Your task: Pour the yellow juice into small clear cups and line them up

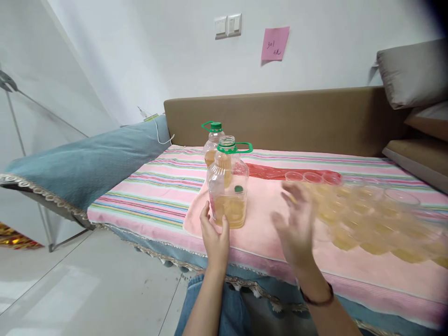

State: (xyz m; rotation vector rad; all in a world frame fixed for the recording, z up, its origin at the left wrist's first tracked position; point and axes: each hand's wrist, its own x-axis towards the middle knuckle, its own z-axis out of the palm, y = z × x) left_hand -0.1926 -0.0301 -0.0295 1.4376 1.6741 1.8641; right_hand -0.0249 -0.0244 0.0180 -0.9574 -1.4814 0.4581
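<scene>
A clear plastic jug (228,184) with a green ring handle stands upright and uncapped, pale yellow liquid in its lower part. My left hand (215,233) is at its lower left corner, fingers along the side and thumb in front. A green cap (238,189) shows through the jug's wall. Between the jug and a group of clear cups (364,210), my right hand (296,224) is raised, blurred, with fingers apart and nothing visible in it. Many cups hold yellow liquid. Behind the first jug stands a second jug (214,135), capped in green, with similar liquid.
A pink cloth (262,205) lies under the jug and cups on a striped sheet (147,186). Crumpled red plastic (266,171) lies behind the cups. A brown backrest (273,121) stands at the back, cushions (413,74) at right, a blue armrest (94,163) at left.
</scene>
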